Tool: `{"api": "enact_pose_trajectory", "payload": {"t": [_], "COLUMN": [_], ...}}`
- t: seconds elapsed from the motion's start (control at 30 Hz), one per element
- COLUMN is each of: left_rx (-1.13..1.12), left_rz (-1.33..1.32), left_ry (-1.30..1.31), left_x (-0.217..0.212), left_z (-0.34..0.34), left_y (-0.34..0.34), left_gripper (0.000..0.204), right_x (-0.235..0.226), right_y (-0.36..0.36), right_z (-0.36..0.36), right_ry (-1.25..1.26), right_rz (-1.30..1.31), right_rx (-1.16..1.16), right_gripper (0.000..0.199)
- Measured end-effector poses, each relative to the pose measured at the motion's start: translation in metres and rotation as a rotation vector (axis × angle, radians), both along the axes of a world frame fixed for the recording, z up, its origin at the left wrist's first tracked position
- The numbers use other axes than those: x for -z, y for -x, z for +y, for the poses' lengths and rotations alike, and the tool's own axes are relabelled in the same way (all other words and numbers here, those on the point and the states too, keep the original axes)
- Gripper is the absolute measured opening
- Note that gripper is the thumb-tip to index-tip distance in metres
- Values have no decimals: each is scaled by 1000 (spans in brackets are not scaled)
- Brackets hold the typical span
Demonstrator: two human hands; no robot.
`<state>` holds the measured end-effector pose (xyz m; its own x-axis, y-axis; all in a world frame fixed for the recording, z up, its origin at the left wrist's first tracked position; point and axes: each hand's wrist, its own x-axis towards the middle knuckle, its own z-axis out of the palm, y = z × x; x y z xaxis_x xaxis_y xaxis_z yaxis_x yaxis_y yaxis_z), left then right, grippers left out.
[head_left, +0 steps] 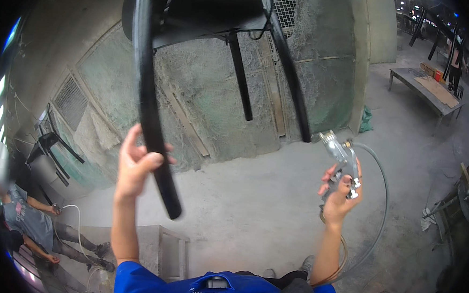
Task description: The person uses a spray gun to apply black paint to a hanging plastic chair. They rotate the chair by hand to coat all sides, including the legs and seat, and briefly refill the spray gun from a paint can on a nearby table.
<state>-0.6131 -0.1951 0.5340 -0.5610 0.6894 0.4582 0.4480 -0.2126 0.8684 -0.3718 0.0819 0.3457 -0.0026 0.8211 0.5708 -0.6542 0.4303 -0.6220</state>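
A black chair [210,16] hangs in front of me at the top, its legs pointing down. My left hand [139,159] is closed round its nearest left leg [154,120], thumb in front and fingertips showing on the far side. In my right hand [340,193] is a silver spray gun [341,158], its nozzle raised towards the lower end of the chair's right leg [294,86] but apart from it. A grey hose [383,209] loops from the gun down past my right forearm.
Behind the chair stands a dusty, greenish wall of panels [210,96]. At left another person [29,214] holds a hosed tool near a second black chair [49,140]. A low table [423,91] stands far right; a wooden stand [172,239] is below my left hand.
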Motion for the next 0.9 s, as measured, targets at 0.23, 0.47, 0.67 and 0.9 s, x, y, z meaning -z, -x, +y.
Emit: {"api": "enact_pose_trajectory", "payload": {"t": [0.23, 0.47, 0.67, 0.9], "left_rx": [-792, -533, -752, -313], "left_rz": [735, 263, 374, 84], "left_ry": [-41, 138, 183, 118], "left_x": [70, 102, 103, 82], "left_z": [20, 258, 253, 210], "left_y": [53, 114, 121, 44], "left_gripper": [69, 94, 51, 20], "right_x": [37, 53, 75, 107], "right_y": [-55, -78, -105, -105], "right_z": [-2, -20, -38, -31], "right_ry": [124, 104, 127, 98], "right_rz": [-178, -331, -363, -284], "right_rx": [186, 146, 149, 129], "right_gripper": [59, 57, 54, 47]}}
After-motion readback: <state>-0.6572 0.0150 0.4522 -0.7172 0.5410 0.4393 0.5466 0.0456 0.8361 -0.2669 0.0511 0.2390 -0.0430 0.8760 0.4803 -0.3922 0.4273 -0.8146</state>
